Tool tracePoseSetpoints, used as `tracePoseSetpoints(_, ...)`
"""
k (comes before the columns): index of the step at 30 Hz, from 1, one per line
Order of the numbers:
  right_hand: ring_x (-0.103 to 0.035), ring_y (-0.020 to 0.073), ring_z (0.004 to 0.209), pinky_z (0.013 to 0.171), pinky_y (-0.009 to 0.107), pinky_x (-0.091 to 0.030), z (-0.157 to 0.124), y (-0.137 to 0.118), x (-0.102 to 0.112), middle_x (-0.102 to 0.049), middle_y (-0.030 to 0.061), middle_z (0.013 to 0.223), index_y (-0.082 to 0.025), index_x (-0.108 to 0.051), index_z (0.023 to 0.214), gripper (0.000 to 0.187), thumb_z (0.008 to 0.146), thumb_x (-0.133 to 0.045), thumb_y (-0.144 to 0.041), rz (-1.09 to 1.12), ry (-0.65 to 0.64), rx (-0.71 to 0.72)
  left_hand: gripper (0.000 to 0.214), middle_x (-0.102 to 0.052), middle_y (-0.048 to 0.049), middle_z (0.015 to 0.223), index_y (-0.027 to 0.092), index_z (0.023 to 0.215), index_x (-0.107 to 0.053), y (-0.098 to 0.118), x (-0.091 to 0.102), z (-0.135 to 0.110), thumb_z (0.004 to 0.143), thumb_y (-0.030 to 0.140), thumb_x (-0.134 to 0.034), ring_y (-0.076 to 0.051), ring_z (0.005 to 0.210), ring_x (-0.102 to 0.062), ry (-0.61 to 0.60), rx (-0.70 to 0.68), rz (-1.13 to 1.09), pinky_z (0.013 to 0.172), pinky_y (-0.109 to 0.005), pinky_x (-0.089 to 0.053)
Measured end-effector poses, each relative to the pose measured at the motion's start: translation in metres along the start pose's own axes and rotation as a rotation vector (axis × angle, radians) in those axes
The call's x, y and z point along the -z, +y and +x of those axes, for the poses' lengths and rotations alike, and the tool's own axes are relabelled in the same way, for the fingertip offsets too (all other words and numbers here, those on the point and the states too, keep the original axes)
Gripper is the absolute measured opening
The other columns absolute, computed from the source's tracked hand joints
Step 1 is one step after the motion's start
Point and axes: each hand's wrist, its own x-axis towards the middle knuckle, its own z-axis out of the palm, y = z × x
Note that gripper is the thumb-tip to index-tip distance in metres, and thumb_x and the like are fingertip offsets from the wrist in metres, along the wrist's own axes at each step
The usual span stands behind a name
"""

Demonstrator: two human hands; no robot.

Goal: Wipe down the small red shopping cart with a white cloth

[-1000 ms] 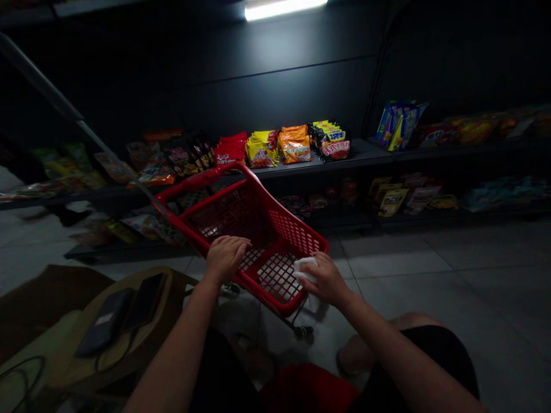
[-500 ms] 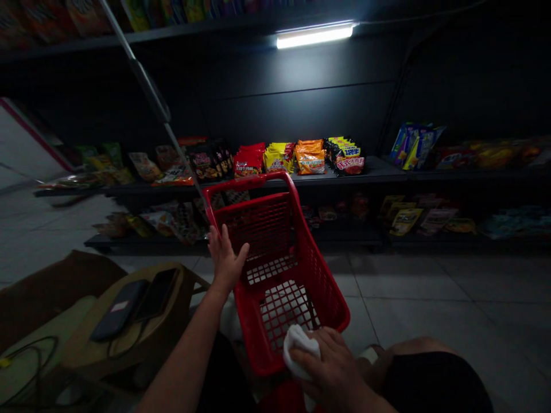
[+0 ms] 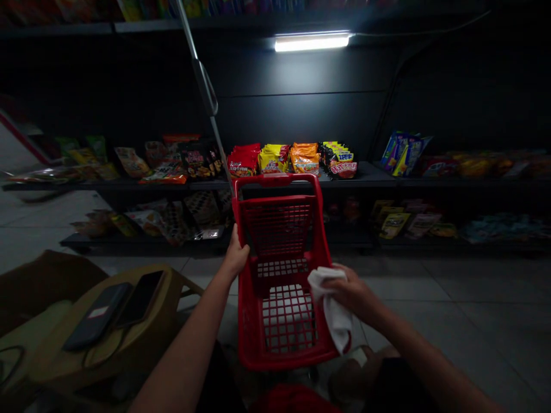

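Note:
A red plastic shopping cart (image 3: 253,358) with grid sides and floor stands in front of me, its handle toward the shelves. My left hand (image 3: 236,252) grips the cart's left side below the handle, thumb on the near face and the other fingers mostly hidden. In my right hand (image 3: 344,287) is a white cloth (image 3: 338,321), bunched at the top and hanging down over the cart's right rim. A metal pole (image 3: 202,80) rises from the cart's upper left corner.
Ahead, a dark shelf (image 3: 370,173) carries several rows of snack packets (image 3: 275,159) under a lit tube lamp (image 3: 312,42). At left, a stool (image 3: 172,287) bears a phone (image 3: 142,298) and a dark slab-like device (image 3: 99,315). Tiled floor (image 3: 413,321) extends to the right.
My left hand has closed on the cart's side, where it was spread before. The cart now faces me more squarely. My right hand has moved up and right with the cloth, which now hangs loose.

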Motion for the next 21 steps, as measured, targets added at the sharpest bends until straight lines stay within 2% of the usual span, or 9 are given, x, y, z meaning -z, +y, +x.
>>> tracePoseSetpoints(4,-0.066,0.0284,0.104,0.094,0.049,-0.053,0.039,0.043,-0.004,-0.07,0.0114,0.112,-0.022,-0.077,0.099,0.027,0.086,-0.058,-0.036,0.028,0.257,-0.232,0.083,-0.022,-0.0114,0.166,0.018,0.159,-0.012,0.015,-0.018,0.007,0.088,0.02,-0.054,-0.022,0.153,-0.022,-0.012,0.062,-0.05,0.127,-0.042,-0.016)
tracePoseSetpoints(6,-0.064,0.0288,0.109,0.097,0.051,-0.052,0.035,0.045,-0.009,-0.068,0.0118,0.119,-0.023,-0.075,0.104,0.029,0.089,-0.055,-0.037,0.001,0.3,-0.268,0.078,-0.024,-0.0109,0.166,0.019,0.159,-0.014,0.022,-0.023,-0.005,0.092,0.027,-0.052,-0.023,0.153,-0.022,-0.033,0.116,-0.065,0.127,-0.044,-0.017)
tracePoseSetpoints(8,-0.061,0.0296,0.117,0.103,0.055,-0.048,0.014,0.035,-0.013,-0.066,0.0108,0.123,-0.025,-0.073,0.109,0.028,0.092,-0.054,-0.037,-0.055,0.292,-0.266,0.072,-0.026,-0.0081,0.165,0.024,0.159,-0.015,0.026,-0.024,-0.033,0.096,0.034,-0.048,-0.023,0.152,-0.024,-0.067,0.193,-0.089,0.126,-0.045,-0.02)
tracePoseSetpoints(12,-0.051,0.031,0.134,0.115,0.065,-0.03,-0.045,-0.012,-0.015,-0.065,0.0075,0.129,-0.03,-0.068,0.113,0.023,0.093,-0.056,-0.03,-0.193,0.214,-0.17,0.065,-0.026,-0.0039,0.166,0.031,0.159,-0.018,0.031,-0.013,-0.11,0.099,0.041,-0.042,-0.022,0.151,-0.028,-0.131,0.234,-0.156,0.124,-0.045,-0.028)
tracePoseSetpoints(14,-0.051,0.031,0.135,0.116,0.064,-0.03,-0.06,-0.045,-0.019,-0.064,0.0086,0.131,-0.029,-0.067,0.112,0.022,0.092,-0.058,-0.025,-0.223,0.161,-0.129,0.062,-0.025,-0.0013,0.166,0.032,0.157,-0.022,0.037,-0.004,-0.136,0.099,0.039,-0.041,-0.021,0.152,-0.026,-0.125,0.235,-0.143,0.126,-0.045,-0.025)
tracePoseSetpoints(16,-0.062,0.0286,0.119,0.115,0.061,-0.034,-0.06,-0.08,-0.03,-0.07,0.0087,0.116,-0.027,-0.067,0.107,0.019,0.091,-0.059,-0.02,-0.245,0.045,-0.1,0.06,-0.026,0.0008,0.165,0.033,0.156,-0.025,0.045,0.003,-0.146,0.099,0.036,-0.04,-0.02,0.152,-0.024,-0.13,0.218,-0.111,0.127,-0.044,-0.022)
tracePoseSetpoints(18,-0.07,0.0218,0.09,0.108,0.052,-0.044,-0.053,-0.111,-0.047,-0.072,0.0034,0.09,-0.026,-0.067,0.1,0.016,0.09,-0.06,-0.017,-0.233,-0.141,-0.024,0.06,-0.027,0.0012,0.165,0.033,0.157,-0.025,0.051,0.006,-0.146,0.098,0.034,-0.041,-0.019,0.152,-0.026,-0.145,0.193,-0.089,0.126,-0.043,-0.022)
tracePoseSetpoints(20,-0.065,0.016,0.069,0.087,0.037,-0.055,-0.045,-0.134,-0.064,-0.069,-0.0009,0.08,-0.027,-0.066,0.103,0.017,0.09,-0.061,-0.018,-0.199,-0.325,0.076,0.062,-0.03,0.0,0.164,0.033,0.157,-0.024,0.054,0.007,-0.141,0.098,0.033,-0.042,-0.019,0.151,-0.029,-0.148,0.179,-0.089,0.125,-0.042,-0.026)
tracePoseSetpoints(21,-0.063,0.0148,0.065,0.074,0.03,-0.055,-0.042,-0.142,-0.07,-0.069,-0.0014,0.081,-0.028,-0.065,0.108,0.02,0.091,-0.061,-0.019,-0.187,-0.387,0.106,0.063,-0.031,-0.0005,0.163,0.033,0.157,-0.023,0.055,0.007,-0.139,0.097,0.032,-0.043,-0.019,0.15,-0.031,-0.148,0.174,-0.092,0.124,-0.042,-0.028)
